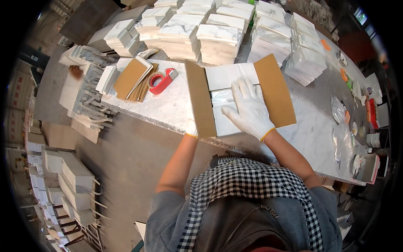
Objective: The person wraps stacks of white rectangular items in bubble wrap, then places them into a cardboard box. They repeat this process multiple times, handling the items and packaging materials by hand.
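A cardboard box stands at the front edge of the marble-look table, its brown side flaps spread to left and right. White panels lie folded inward across its top. Through the gap between them something shiny and pale shows, perhaps wrapped in clear plastic. My right hand, in a white knit glove, lies flat on the panels with fingers stretched out. My left hand, gloved too, is at the box's left side; the brown flap hides its fingers.
Left of the box lie a red tape dispenser and brown cardboard pieces. Stacks of white marble-patterned tiles line the table's back. Plastic bags and a red-and-white box are at the right. White stacked goods stand on the left floor.
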